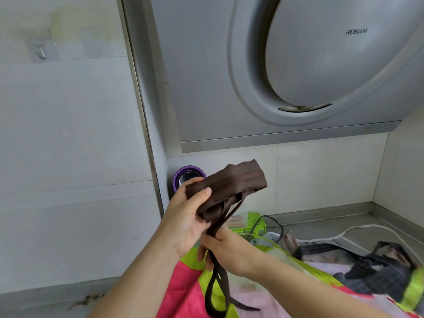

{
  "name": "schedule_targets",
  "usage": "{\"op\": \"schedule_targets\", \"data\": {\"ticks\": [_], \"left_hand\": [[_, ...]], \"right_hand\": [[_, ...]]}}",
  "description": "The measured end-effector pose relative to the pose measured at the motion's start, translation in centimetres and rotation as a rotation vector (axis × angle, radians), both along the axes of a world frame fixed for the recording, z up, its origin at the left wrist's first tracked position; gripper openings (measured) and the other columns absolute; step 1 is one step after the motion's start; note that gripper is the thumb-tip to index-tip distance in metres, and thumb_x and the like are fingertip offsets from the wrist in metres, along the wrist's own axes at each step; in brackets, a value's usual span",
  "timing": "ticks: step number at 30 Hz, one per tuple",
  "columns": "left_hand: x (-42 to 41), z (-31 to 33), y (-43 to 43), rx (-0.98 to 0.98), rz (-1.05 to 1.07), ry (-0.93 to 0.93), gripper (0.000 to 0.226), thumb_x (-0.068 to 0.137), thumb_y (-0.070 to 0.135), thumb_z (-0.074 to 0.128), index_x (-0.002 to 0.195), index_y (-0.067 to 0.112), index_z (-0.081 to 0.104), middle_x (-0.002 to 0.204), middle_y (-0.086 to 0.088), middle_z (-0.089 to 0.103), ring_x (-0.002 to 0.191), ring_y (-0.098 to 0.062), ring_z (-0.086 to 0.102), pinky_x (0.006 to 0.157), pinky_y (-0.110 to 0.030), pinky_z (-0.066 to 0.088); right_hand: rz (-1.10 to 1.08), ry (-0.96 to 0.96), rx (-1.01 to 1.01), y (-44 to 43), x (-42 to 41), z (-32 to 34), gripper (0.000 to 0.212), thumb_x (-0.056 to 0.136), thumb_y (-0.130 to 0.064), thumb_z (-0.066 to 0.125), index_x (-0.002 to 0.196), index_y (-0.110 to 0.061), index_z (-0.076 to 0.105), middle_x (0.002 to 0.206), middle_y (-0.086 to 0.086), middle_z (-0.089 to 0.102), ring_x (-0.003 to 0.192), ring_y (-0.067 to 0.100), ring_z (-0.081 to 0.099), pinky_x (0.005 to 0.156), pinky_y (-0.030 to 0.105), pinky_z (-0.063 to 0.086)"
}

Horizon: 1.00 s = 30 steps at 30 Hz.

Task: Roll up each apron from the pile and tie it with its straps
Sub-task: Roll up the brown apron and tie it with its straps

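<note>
Above the pile (188, 292), left hand (185, 216) grips the rolled apron (236, 182), right hand (227, 251) clutches its straps (209, 292).

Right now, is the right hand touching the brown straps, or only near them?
Touching. The head view shows the right hand curled round the brown straps, which run through its grip and hang below it.

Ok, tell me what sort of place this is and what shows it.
Most likely a home kitchen: a ROBAM range hood hangs by the tiled wall above a grey counter. The left hand holds a rolled brown apron, and the right hand pinches its straps.
</note>
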State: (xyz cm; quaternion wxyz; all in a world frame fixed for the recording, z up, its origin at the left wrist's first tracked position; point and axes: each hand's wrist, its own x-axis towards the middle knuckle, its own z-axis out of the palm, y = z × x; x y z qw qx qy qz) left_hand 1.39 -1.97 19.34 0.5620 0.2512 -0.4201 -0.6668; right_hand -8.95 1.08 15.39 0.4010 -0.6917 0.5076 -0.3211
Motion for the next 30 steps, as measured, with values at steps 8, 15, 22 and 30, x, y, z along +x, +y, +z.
{"op": "schedule_targets", "data": {"ticks": [8,15,22,30], "left_hand": [[0.0,-0.2,0.6,-0.035,-0.063,-0.003,0.022,0.091,-0.001,0.049,0.098,0.018,0.056,0.092,-0.008,0.071,0.081,-0.023,0.071,0.061,-0.041,0.059],[0.8,-0.1,0.0,-0.061,-0.048,0.012,0.025,0.083,-0.003,0.052,0.096,0.018,0.056,0.097,-0.009,0.07,0.084,-0.027,0.071,0.061,-0.043,0.059],[1.3,-0.1,-0.8,-0.084,-0.017,-0.012,0.025,0.091,-0.006,0.047,0.098,0.016,0.055,0.104,-0.011,0.066,0.085,-0.027,0.071,0.061,-0.043,0.059],[1.6,-0.7,-1.0,-0.225,0.092,-0.314,0.027,0.091,-0.004,0.053,0.102,0.02,0.054,0.111,-0.005,0.059,0.095,-0.025,0.068,0.078,-0.044,0.058]], "right_hand": [[0.105,-0.588,0.186,-0.9,-1.5,-1.0,0.004,0.089,-0.003,0.053,0.085,-0.005,0.054,0.065,-0.003,0.059,0.051,0.014,0.044,0.071,0.029,0.05],[0.248,-1.125,0.234,-1.4,-5.7,-0.8,0.051,0.053,-0.026,0.081,0.1,-0.014,0.065,0.102,0.006,0.065,0.096,0.021,0.061,0.082,0.041,0.048],[-0.305,-1.204,0.148,-2.2,-5.9,-0.3,0.024,0.087,-0.038,0.056,0.088,-0.015,0.063,0.066,-0.002,0.054,0.063,0.013,0.049,0.062,0.026,0.041],[-0.493,-0.865,-0.297,-0.4,-4.9,1.8,0.027,0.098,-0.018,0.048,0.09,-0.004,0.068,0.076,0.014,0.072,0.076,0.021,0.072,0.073,0.024,0.057]]}}
